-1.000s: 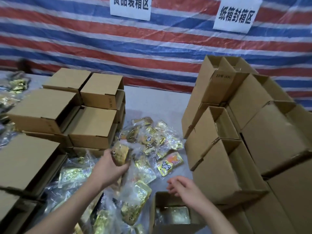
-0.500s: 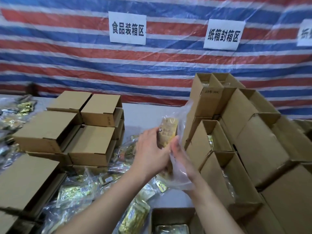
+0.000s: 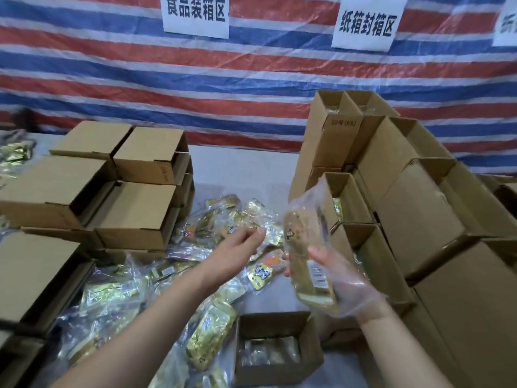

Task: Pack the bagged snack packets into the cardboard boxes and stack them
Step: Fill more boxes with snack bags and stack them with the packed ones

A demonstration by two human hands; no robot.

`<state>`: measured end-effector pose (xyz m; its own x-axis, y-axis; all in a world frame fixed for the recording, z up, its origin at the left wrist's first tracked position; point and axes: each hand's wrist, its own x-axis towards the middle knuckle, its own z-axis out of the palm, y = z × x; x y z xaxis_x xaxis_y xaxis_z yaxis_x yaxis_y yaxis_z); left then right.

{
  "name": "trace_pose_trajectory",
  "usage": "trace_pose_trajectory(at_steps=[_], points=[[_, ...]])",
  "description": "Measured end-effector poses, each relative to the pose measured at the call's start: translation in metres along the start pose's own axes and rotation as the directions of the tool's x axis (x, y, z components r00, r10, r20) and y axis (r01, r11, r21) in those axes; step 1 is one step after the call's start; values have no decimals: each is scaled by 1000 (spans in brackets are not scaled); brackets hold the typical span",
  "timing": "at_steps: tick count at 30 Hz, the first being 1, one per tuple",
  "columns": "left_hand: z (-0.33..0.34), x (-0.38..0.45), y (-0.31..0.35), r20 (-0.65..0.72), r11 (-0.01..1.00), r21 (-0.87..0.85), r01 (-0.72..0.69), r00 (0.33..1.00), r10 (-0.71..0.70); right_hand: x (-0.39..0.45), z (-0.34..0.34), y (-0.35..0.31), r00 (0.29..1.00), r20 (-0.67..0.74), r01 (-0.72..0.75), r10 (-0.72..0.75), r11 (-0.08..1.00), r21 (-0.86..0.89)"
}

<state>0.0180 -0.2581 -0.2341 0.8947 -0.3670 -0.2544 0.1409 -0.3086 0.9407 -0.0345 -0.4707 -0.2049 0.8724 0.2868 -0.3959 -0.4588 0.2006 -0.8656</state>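
Head view. My right hand (image 3: 340,278) grips a clear plastic bag of gold foil snack packets (image 3: 306,259), fingers curled round its lower half; the bag is raised, tilted, above the worktop and just in front of the stack of open brown cardboard boxes (image 3: 414,208) on the right. Plastic film drapes over the back of that hand.

My left hand (image 3: 237,247) holds nothing, fingers relaxed and spread a little, hovering over the loose heap of bagged gold packets (image 3: 223,219) on the grey worktop (image 3: 243,169). I cannot tell whether the fingertips touch the heap.

A small open brown cardboard box (image 3: 275,322) sits on the near edge, below the raised bag; packets in plastic lie on its floor.

On the left stands a stack of closed flat brown cardboard boxes (image 3: 140,214), more bagged packets beside it.

Behind: a red, white and blue striped tarpaulin (image 3: 112,74) carrying white paper signs (image 3: 195,15) with black characters.
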Motion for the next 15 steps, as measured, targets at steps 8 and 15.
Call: trace_pose_trajectory(at_steps=[8,15], points=[[38,-32,-152,214,930,364,41,969,-126,18,-18,52,964,108,13,243,361,-932],[53,-27,-189,94,918,379,119,982,-166,51,-26,113,896,57,-33,441,195,-980]])
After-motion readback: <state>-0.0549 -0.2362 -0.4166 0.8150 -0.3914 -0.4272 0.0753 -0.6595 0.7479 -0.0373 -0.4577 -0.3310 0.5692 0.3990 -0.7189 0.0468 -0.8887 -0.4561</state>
